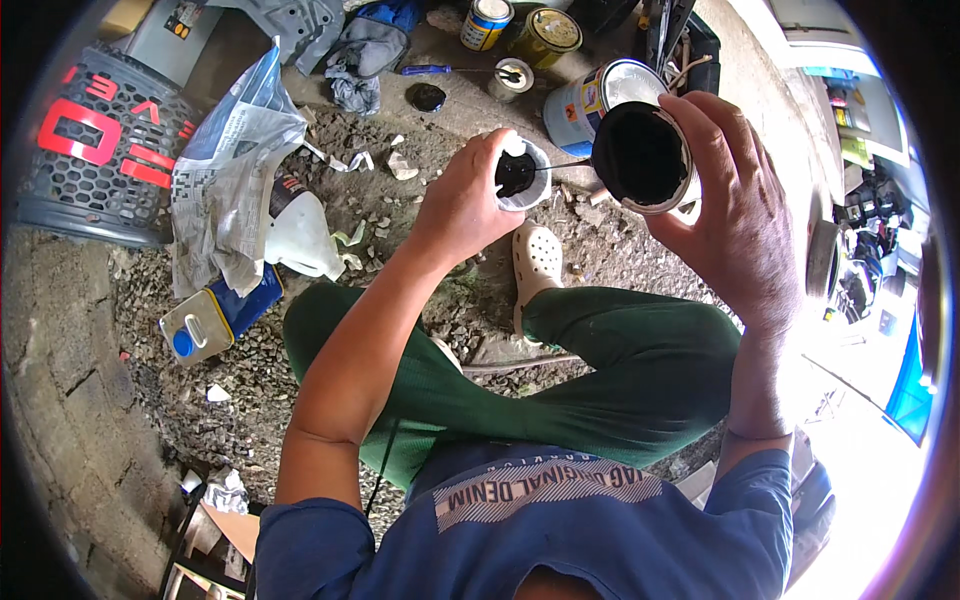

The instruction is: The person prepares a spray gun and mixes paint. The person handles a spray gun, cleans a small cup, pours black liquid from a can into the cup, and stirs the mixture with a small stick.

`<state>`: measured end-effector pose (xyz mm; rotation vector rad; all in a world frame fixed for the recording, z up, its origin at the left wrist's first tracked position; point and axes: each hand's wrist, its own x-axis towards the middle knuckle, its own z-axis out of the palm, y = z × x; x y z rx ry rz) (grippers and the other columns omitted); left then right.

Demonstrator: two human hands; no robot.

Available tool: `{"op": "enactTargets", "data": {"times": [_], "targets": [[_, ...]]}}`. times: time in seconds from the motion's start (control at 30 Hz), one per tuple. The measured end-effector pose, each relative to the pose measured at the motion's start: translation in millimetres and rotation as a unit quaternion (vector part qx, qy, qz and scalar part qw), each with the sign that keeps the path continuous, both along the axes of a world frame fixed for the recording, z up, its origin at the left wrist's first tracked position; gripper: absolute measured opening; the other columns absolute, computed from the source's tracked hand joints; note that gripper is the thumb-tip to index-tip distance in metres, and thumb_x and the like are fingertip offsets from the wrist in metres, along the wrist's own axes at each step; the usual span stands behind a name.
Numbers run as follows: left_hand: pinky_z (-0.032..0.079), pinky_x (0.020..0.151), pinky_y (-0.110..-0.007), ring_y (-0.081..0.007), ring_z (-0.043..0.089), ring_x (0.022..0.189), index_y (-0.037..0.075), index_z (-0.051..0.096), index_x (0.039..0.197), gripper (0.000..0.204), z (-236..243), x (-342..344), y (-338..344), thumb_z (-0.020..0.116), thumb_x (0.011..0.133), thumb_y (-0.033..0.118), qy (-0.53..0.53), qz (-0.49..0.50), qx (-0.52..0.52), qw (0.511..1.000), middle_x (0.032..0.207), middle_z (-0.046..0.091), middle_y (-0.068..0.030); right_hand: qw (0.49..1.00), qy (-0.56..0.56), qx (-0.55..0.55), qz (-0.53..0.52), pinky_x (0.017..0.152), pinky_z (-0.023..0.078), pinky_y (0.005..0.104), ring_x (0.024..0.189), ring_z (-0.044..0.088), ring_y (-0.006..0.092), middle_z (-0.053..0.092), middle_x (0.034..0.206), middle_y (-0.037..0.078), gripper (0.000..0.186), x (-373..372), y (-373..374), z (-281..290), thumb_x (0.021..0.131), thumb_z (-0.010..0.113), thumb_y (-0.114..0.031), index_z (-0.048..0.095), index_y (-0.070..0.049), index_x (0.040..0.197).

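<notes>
The left hand (462,205) has its fingers closed around a small white cup of black liquid (521,174), while the right hand's (735,205) fingers grip a tilted round metal tin with a black inside (641,157), just beside it.

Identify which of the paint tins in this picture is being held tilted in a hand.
The tin with the black inside, gripped by the right hand. The other tins stand upright on the ground, untouched.
</notes>
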<state>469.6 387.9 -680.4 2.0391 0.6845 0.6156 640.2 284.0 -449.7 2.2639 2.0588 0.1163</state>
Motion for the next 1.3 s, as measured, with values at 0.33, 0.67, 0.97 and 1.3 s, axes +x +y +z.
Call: {"op": "enactTargets", "data": {"times": [0.33, 0.67, 0.97, 1.3], "targets": [[0.057, 0.094, -0.045, -0.0377, 0.065, 0.112, 0.007, 0.042, 0.144, 0.086, -3.4, -0.9, 0.0, 0.085, 0.07, 0.014, -0.012, -0.003, 0.01, 1.0, 0.121, 0.062, -0.0176, 1.0, 0.005, -0.003, -0.003, 0.109, 0.049, 0.0482, 0.131, 0.057, 0.0324, 0.053, 0.143, 0.01, 0.09, -2.3, -0.9, -0.5, 0.068, 0.088, -0.01, 0.048, -0.021, 0.149], [0.057, 0.093, -0.046, -0.0377, 0.065, 0.112, 0.008, 0.043, 0.143, 0.085, -2.2, -1.7, -0.1, 0.084, 0.07, 0.014, -0.017, 0.0, 0.019, 1.0, 0.122, 0.062, -0.0175, 1.0, -0.012, 0.017, 0.021, 0.102, 0.055, 0.0459, 0.124, 0.061, 0.0335, 0.056, 0.137, 0.012, 0.085, -7.0, 0.3, 0.3, 0.069, 0.088, -0.01, 0.05, -0.016, 0.144], [0.057, 0.092, -0.046, -0.0381, 0.064, 0.112, 0.008, 0.043, 0.144, 0.085, -2.7, -2.2, -1.2, 0.084, 0.069, 0.014, -0.02, -0.003, 0.021, 1.0, 0.122, 0.062, -0.0171, 1.0, 0.003, 0.001, 0.006, 0.108, 0.05, 0.0471, 0.129, 0.058, 0.0327, 0.054, 0.142, 0.009, 0.093, -5.4, -2.6, -0.3, 0.065, 0.087, -0.007, 0.048, -0.022, 0.148], [0.057, 0.094, -0.045, -0.0376, 0.063, 0.118, 0.007, 0.043, 0.145, 0.087, -0.8, -2.3, -3.0, 0.085, 0.069, 0.016, -0.017, -0.003, 0.015, 1.0, 0.127, 0.061, -0.0177, 0.998, 0.058, 0.006, -0.002, 0.104, 0.053, 0.046, 0.125, 0.061, 0.0339, 0.054, 0.142, 0.012, 0.09, -2.4, -4.0, -3.7, 0.068, 0.088, -0.008, 0.049, -0.018, 0.148]]}}
